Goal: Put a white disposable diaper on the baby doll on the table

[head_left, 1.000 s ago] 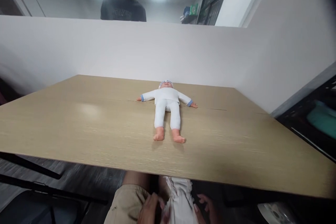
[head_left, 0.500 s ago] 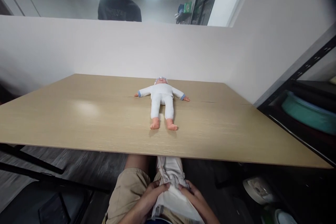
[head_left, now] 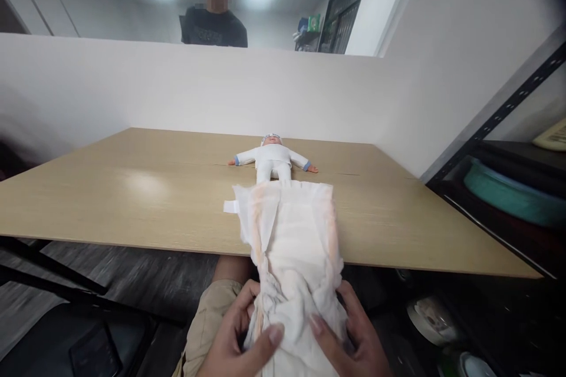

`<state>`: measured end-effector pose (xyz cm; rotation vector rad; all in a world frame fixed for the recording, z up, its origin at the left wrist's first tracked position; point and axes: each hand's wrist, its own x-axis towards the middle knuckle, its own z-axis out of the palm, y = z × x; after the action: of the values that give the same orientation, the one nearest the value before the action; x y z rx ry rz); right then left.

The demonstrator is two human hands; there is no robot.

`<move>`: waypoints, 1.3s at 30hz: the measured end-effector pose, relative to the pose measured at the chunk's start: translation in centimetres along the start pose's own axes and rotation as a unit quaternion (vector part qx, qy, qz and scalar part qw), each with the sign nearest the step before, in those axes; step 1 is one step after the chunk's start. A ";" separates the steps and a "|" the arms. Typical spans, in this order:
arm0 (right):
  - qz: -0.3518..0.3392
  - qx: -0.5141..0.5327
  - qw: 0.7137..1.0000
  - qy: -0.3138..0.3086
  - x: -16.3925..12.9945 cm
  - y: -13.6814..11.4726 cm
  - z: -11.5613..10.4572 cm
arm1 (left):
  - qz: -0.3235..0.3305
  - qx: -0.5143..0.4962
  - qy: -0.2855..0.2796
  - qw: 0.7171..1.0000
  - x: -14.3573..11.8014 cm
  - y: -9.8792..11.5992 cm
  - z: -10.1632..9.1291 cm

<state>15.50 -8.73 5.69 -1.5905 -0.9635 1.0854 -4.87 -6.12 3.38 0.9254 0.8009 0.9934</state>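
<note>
Both hands grip the crumpled near end of a white diaper: the left hand at 7 o'clock, the right hand at 5 o'clock. The diaper stretches toward 12 o'clock over the desk edge, hiding the legs of a doll. A person stands beyond the white partition.

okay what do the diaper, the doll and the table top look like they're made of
Diaper: soft white nonwoven padding, seemingly; it crinkles and gathers where both hands grip.
Doll: probably plastic or vinyl, with smooth pinkish hands, dressed in white cloth with blue cuffs.
Table top: wood-look laminate, likely; light grain with a faint sheen.
</note>
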 end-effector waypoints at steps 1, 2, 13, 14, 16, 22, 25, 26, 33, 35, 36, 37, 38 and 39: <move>-0.004 0.011 1.000 -0.006 0.8 -0.2 0.8 | 0.009 0.000 0.012 1.000 0.6 0.2 -0.1; -0.012 0.024 1.000 -0.016 1.6 -0.2 1.4 | 0.013 -0.001 0.020 1.000 1.3 0.1 -0.3; -0.010 0.015 0.995 -0.097 7.5 5.4 3.0 | -0.041 -0.029 -0.003 0.999 6.5 -7.7 -5.8; -0.010 0.008 0.996 -0.092 7.3 5.8 3.0 | -0.043 -0.037 0.003 0.998 6.4 -8.0 -5.7; -0.035 -0.025 0.996 -0.072 6.9 6.5 2.7 | -0.045 -0.049 0.012 0.998 6.0 -8.3 -5.3; -0.264 -0.225 0.933 0.094 7.6 6.0 1.2 | -0.064 -0.054 0.006 0.996 5.1 -7.4 -4.6; -0.379 -0.279 0.880 0.065 9.2 3.4 2.2 | -0.077 -0.035 -0.003 0.996 5.2 -7.1 -4.6; -0.402 -0.300 0.864 0.027 10.0 2.5 2.9 | -0.079 -0.032 -0.014 0.996 5.2 -7.0 -4.6; -0.387 -0.446 0.798 -0.121 16.0 1.5 7.7 | -0.030 0.201 -0.069 0.977 4.6 -4.6 -5.4; -0.383 -0.459 0.791 -0.131 17.0 2.3 8.0 | 0.009 0.390 -0.119 0.913 4.4 -2.3 -6.4; -0.383 -0.463 0.788 -0.134 17.3 2.6 8.0 | 0.025 0.467 -0.146 0.872 4.5 -0.9 -6.9; -0.382 -0.466 0.786 -0.135 17.5 2.7 8.0 | 0.038 0.519 -0.167 0.837 4.8 0.5 -7.5; -0.379 -0.470 0.785 -0.137 17.6 2.8 8.0 | 0.056 0.553 -0.174 0.813 5.2 2.0 -8.1; -0.376 -0.473 0.785 -0.139 17.7 2.7 8.0 | 0.081 0.577 -0.171 0.795 5.9 3.3 -8.6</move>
<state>13.40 9.28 -1.78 -1.4859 -2.3467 0.2103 -11.53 2.55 2.20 2.1892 1.0107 0.3462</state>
